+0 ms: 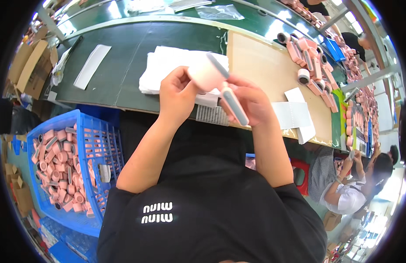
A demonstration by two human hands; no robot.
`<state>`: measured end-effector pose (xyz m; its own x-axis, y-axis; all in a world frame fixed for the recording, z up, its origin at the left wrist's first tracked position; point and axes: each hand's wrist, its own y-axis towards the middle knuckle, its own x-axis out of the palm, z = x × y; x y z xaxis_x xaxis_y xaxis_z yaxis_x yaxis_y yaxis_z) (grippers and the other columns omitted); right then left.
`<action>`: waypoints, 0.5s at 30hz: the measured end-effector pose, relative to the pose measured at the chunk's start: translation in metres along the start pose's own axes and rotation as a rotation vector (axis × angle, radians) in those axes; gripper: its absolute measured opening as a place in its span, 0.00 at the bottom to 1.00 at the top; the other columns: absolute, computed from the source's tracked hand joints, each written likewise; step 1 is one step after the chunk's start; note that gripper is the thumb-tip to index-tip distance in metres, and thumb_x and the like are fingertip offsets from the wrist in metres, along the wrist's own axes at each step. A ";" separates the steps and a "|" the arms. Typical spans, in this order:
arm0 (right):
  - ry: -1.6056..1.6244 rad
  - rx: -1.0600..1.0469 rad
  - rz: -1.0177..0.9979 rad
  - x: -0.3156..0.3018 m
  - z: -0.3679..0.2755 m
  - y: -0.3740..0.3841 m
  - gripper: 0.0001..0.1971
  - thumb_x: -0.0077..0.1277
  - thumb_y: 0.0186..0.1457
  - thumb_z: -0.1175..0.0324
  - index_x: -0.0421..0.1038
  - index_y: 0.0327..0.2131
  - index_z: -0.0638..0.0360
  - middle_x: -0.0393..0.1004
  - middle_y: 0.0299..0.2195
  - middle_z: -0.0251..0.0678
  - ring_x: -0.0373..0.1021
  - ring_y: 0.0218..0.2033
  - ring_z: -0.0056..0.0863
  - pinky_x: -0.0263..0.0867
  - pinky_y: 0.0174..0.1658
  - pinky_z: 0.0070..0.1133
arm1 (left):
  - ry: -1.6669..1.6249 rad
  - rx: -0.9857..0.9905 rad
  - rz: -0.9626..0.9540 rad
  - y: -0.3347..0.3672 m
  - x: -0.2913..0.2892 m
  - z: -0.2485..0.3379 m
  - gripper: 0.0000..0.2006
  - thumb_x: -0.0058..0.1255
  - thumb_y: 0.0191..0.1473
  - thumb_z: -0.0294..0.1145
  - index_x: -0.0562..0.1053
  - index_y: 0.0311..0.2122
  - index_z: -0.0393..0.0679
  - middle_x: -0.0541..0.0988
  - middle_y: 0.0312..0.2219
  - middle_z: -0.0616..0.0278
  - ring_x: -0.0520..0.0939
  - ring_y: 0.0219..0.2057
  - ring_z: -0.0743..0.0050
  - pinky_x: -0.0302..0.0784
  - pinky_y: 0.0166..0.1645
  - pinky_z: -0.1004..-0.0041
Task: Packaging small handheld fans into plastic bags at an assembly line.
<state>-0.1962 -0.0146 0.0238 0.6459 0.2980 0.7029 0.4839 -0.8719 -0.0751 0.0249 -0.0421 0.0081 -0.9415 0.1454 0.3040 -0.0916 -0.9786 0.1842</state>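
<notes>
Both my hands are raised over the near edge of the green workbench (128, 48), holding a pink handheld device (205, 75) with grey strips. Its exact kind I cannot make out. My left hand (176, 94) pinches the wide rounded pink part, which is slightly blurred. On the other side, my right hand (252, 98) has its fingers closed around a narrower pink part with a long grey strip, tilted down to the right. Whether these are one folded piece or two is unclear. Behind the device lies a stack of white sheets or bags (157, 65).
At left stands a blue basket (82, 144) full of pink-and-grey pieces. Similar devices (314, 65) are heaped on a brown board (255, 61) at right, near white papers (295, 114). A white strip (92, 65) lies at left. A co-worker (352, 188) sits at right.
</notes>
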 end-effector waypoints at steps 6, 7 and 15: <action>-0.095 0.109 0.208 0.009 0.006 0.013 0.22 0.50 0.69 0.69 0.69 0.62 0.70 0.81 0.32 0.45 0.79 0.20 0.33 0.80 0.22 0.29 | 0.074 -0.103 0.110 -0.008 -0.014 0.000 0.06 0.53 0.66 0.25 0.77 0.39 0.33 0.82 0.32 0.60 0.83 0.31 0.74 0.86 0.37 0.70; -0.129 0.085 0.231 0.013 0.005 0.012 0.22 0.51 0.68 0.69 0.69 0.62 0.70 0.81 0.32 0.43 0.77 0.19 0.31 0.79 0.21 0.28 | 0.023 -0.109 0.137 -0.009 -0.017 -0.001 0.06 0.52 0.66 0.24 0.76 0.42 0.33 0.82 0.33 0.59 0.83 0.31 0.74 0.86 0.37 0.71; -0.413 0.055 0.377 0.029 0.002 -0.005 0.19 0.60 0.67 0.63 0.78 0.58 0.60 0.82 0.37 0.37 0.77 0.24 0.20 0.78 0.24 0.22 | -0.033 0.012 0.102 -0.006 -0.011 -0.001 0.03 0.53 0.68 0.25 0.75 0.42 0.38 0.79 0.34 0.67 0.76 0.31 0.82 0.72 0.37 0.79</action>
<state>-0.1786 -0.0002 0.0429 0.9524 0.1068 0.2856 0.1978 -0.9292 -0.3122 0.0355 -0.0384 0.0027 -0.9344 0.0505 0.3527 0.0080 -0.9867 0.1624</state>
